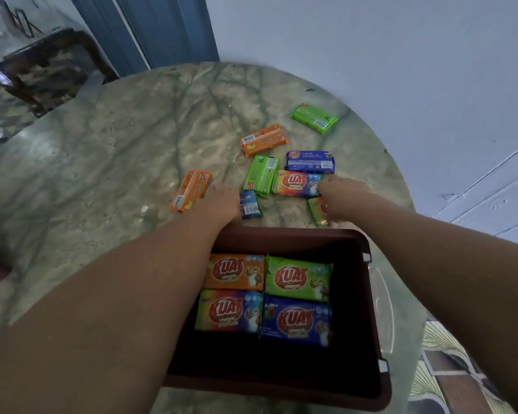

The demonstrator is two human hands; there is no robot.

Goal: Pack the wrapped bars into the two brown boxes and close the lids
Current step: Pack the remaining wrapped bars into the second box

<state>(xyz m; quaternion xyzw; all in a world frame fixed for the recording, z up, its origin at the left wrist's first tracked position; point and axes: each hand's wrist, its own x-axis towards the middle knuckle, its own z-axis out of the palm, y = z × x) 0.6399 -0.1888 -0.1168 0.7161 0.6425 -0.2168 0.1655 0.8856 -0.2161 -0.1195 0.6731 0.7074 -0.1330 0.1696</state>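
Marbled green tabletop [117, 150] beyond the brown box [368, 294] is strewn with wrapped bars, and the nearest two are already reached: a blue bar [250, 206] is gripped by the left hand [222, 204], a rainbow bar [317, 211] by the right hand [340, 200].
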